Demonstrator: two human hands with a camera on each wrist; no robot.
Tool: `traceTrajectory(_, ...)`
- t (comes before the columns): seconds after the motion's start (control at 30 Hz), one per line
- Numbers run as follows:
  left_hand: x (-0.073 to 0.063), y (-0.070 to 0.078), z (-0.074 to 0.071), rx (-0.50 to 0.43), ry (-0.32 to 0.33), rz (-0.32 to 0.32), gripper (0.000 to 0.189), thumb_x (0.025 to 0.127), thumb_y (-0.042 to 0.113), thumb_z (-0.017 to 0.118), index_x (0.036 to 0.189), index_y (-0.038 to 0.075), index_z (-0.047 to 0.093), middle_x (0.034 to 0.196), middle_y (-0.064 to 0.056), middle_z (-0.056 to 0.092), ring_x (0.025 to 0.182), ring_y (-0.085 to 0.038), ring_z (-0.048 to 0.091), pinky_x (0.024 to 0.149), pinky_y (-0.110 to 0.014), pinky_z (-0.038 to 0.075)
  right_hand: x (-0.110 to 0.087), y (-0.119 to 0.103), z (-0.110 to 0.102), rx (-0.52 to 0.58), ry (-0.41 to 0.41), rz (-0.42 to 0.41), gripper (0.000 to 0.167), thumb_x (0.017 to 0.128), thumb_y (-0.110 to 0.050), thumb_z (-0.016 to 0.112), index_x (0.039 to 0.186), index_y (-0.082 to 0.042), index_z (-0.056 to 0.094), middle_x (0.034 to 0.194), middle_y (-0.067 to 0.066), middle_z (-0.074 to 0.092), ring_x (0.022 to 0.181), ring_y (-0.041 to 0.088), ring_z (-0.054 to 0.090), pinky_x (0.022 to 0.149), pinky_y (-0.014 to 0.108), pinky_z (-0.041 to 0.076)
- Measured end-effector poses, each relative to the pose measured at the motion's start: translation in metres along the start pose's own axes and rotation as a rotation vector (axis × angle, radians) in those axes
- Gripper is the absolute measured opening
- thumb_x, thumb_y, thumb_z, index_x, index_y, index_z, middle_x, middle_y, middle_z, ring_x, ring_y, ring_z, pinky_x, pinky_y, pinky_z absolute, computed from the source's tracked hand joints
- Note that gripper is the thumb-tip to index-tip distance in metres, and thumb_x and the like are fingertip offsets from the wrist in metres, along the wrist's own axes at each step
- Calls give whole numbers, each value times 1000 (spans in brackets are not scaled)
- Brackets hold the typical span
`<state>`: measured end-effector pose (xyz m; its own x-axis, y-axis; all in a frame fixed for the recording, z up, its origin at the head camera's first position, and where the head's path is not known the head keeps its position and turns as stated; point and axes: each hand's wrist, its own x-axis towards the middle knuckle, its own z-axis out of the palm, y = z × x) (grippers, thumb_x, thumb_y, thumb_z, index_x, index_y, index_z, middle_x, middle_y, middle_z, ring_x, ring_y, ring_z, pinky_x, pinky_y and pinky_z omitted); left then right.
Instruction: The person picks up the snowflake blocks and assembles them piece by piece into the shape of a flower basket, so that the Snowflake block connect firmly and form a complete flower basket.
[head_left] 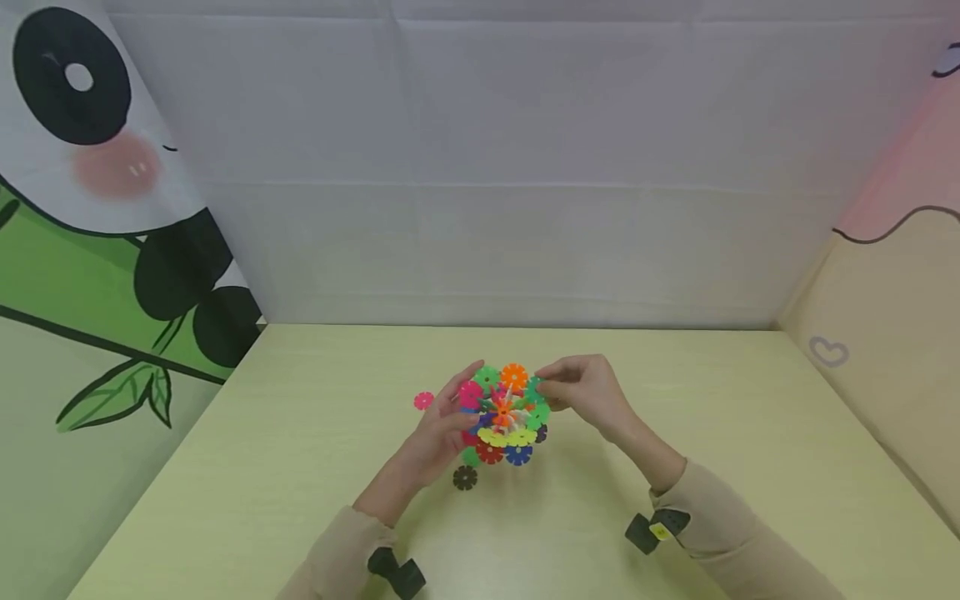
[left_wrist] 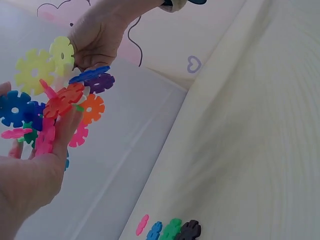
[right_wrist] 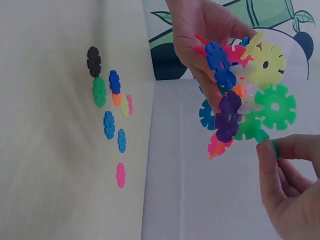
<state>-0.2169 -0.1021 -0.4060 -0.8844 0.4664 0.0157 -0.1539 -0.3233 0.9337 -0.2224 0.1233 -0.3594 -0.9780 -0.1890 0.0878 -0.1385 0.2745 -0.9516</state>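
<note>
A cluster of colourful notched plastic snowflake discs [head_left: 503, 412], joined by their slots, is held up above the table. My left hand [head_left: 433, 440] grips it from the left, with the thumb in front and fingers behind. On the right side, my right hand [head_left: 592, 396] pinches a teal snowflake disc [right_wrist: 275, 148] between thumb and forefinger, at the edge of a green disc [right_wrist: 275, 106] of the cluster. Yellow discs [left_wrist: 35, 71], a purple disc [right_wrist: 228, 116] and blue ones show around the outside. White pieces sit further in, partly hidden.
Loose discs lie on the pale table [head_left: 300, 467] under and behind the cluster: a black one [head_left: 465, 477], a green one [right_wrist: 99, 92], a pink one [head_left: 423, 401] and several others. A grey-white wall [head_left: 480, 250] stands at the back, with printed side panels left and right.
</note>
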Motion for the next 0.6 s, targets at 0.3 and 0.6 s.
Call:
traceTrajectory(0.3,-16,16,0,-107,-148,24,62,88,1,36,144,22,20,132,-3,41,106,-14,54,86,-28,47,-9,-22,-1,-12,-1,-28,18,79,-4,65,94,5,67,84,14,68,63,22,65,62,32,55)
traceTrajectory(0.6,-23,20,-3,-166,-235,46,60,87,1,30,142,25,22,129,1,46,109,-14,54,86,-27,48,-21,-32,7,9,-4,-58,17,79,-5,66,94,4,67,85,14,68,69,31,65,62,32,55)
